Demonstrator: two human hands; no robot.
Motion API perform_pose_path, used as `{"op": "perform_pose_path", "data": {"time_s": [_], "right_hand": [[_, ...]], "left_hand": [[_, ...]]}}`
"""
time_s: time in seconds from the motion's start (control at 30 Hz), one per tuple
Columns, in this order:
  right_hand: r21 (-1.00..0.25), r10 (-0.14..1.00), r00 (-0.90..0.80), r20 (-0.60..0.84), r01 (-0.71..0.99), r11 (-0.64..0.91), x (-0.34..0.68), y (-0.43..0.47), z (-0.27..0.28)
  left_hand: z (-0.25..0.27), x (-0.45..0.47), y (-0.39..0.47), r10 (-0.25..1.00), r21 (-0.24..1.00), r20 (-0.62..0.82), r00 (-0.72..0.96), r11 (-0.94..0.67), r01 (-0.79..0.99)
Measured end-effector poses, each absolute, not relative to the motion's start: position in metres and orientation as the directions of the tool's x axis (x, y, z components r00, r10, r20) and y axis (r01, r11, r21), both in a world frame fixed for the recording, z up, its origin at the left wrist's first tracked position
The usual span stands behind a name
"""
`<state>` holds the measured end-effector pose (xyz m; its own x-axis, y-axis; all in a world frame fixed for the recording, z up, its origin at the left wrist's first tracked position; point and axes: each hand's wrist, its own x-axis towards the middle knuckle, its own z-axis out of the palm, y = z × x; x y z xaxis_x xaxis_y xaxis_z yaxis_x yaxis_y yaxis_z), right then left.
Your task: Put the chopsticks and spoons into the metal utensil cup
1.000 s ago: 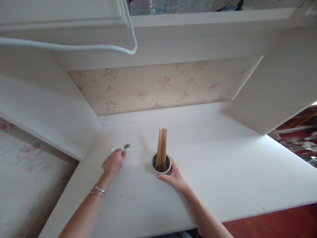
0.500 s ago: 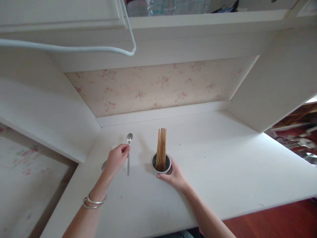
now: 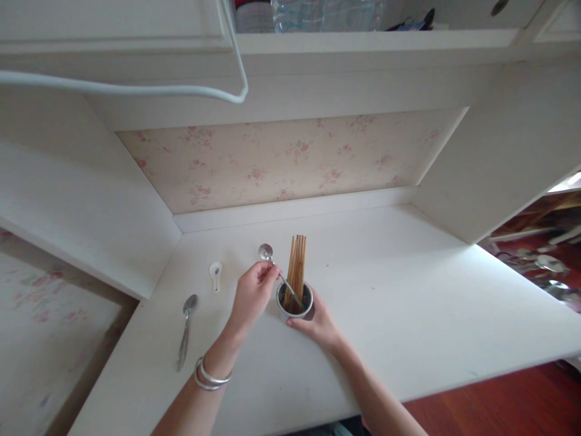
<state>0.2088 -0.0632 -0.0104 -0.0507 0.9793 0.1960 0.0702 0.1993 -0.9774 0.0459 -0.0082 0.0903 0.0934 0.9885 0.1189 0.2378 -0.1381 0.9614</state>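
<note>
My left hand [image 3: 256, 287] pinches a long-handled metal spoon [image 3: 265, 252] with its bowl up to the left. The end of its handle reaches over the rim and into a metal cup [image 3: 287, 312]. Several wooden chopsticks [image 3: 297, 266] stand upright in that cup. My right hand [image 3: 320, 324] is wrapped round the cup's right and near side, its thumb in front. Left of my left hand lie a small white spoon [image 3: 216, 275] and a metal spoon with a decorated handle [image 3: 185, 333].
The white countertop [image 3: 385, 290] is bounded by a white side panel [image 3: 481, 157] on the right. A bent white tube [image 3: 136, 91] hangs at upper left, below a cabinet door. Plastic bottles [image 3: 318, 15] stand on the shelf above.
My left hand has moved right with the long spoon, tilting it and bringing its handle end into the cup. The two spoons on the left are uncovered. My right hand keeps its hold.
</note>
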Motion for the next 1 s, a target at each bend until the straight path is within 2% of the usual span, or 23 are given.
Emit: {"op": "perform_pose_path", "data": {"time_s": [0.13, 0.37, 0.53, 0.7, 0.87, 1.0], "right_hand": [[-0.976, 0.979, -0.047, 0.2, 0.073, 0.203, 0.208, -0.064, -0.01], [-0.975, 0.975, -0.053, 0.217, 0.035, 0.219, 0.207, -0.063, -0.01], [-0.972, 0.974, -0.043, 0.224, 0.063, 0.227, 0.207, -0.063, -0.008], [-0.973, 0.975, -0.05, 0.217, 0.071, 0.22, 0.207, -0.064, -0.005], [-0.973, 0.98, -0.056, 0.19, 0.122, 0.196, 0.205, -0.065, 0.0], [-0.979, 0.987, -0.065, 0.149, 0.13, 0.156, 0.203, -0.067, 0.002]], "left_hand": [[0.072, 0.054, -0.015, 0.98, 0.925, 0.19, 0.062, -0.2, 0.325], [0.051, 0.056, -0.021, 0.975, 0.93, 0.213, 0.063, -0.222, 0.294], [0.043, 0.054, -0.022, 0.995, 0.982, 0.072, 0.067, -0.083, 0.169], [0.033, 0.051, -0.031, 0.983, 1.0, -0.022, 0.18, 0.019, 0.016], [0.021, 0.051, -0.043, 0.928, 0.967, 0.018, 0.371, 0.078, -0.241], [0.017, 0.05, -0.044, 0.899, 0.952, 0.047, 0.436, 0.092, -0.292]]}}
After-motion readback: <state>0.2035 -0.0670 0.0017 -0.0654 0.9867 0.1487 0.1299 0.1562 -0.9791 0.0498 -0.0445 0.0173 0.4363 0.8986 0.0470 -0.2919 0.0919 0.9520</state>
